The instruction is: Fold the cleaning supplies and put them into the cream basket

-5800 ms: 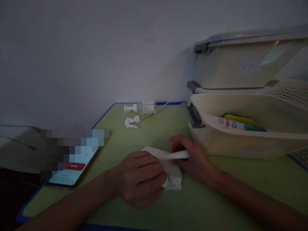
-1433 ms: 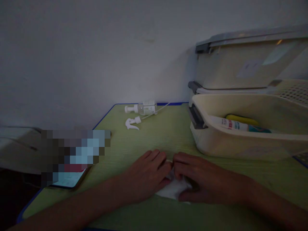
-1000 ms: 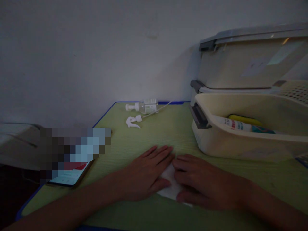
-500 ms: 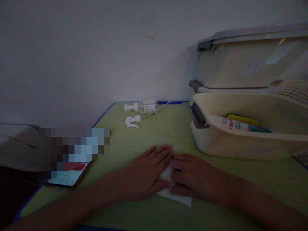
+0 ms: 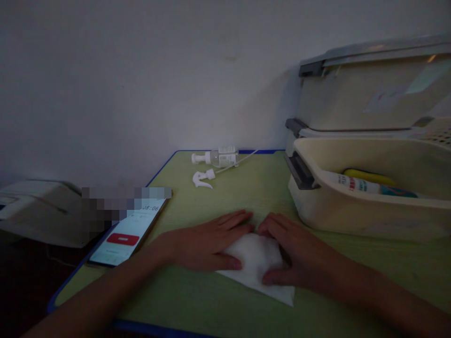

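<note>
A folded white sheet [image 5: 255, 260], like a tissue or wipe, lies on the green tabletop between my hands. My left hand [image 5: 211, 241] rests flat over its left side, with fingers stretched out and the thumb on the sheet. On the right side, my right hand [image 5: 291, 251] is bent over the sheet. Its thumb presses on the surface near the lower edge, while the fingers arch at the top edge, apart from the thumb. The fingertips of both hands come close together at the top of the sheet.
A clear pump bottle [image 5: 225, 157] lies on its side at the back, with a white spray trigger [image 5: 204, 177] before it. A phone [image 5: 130, 239] lies at left. At right, a cream basket [image 5: 352, 213] holds a tube [image 5: 366, 185] and a yellow item [image 5: 369, 177]; a lidded box [image 5: 355, 98] stands behind.
My right hand's fingers have uncurled and parted from the thumb, and more of the white sheet shows between my hands. The view has shifted slightly left.
</note>
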A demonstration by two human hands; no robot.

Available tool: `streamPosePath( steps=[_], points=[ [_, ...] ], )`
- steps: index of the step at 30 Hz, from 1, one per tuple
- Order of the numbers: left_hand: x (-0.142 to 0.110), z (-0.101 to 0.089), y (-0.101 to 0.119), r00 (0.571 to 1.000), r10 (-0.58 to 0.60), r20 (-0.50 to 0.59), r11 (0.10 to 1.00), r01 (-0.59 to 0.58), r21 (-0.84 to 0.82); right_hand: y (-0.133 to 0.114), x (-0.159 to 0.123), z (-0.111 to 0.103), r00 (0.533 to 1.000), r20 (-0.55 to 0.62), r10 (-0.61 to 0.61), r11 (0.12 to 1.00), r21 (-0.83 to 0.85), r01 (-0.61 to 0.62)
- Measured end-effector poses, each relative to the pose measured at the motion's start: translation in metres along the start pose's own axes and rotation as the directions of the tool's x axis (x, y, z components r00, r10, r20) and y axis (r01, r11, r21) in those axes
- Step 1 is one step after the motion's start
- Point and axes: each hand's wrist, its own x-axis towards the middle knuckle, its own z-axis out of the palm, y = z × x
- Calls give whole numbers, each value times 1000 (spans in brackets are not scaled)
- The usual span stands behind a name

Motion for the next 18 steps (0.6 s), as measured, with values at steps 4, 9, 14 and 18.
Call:
streamPosePath(
  steps=[4,9,14,18],
  points=[
    [1,0,-3,994,-55,-92,997,50,-56,2,3,4,999,-2,44,998,53,-44],
    [2,1,0,979,-139,-150,987,124,-105,2,4,9,995,14,99,983,155,-100],
    [2,4,0,962,-222,-161,948,174,-268,1,1,13,998,-19,64,951,303,-55],
    [2,7,1,954,-233,-191,911,145,-386,1,1,14,997,-63,54,945,325,-30]
  ],
)
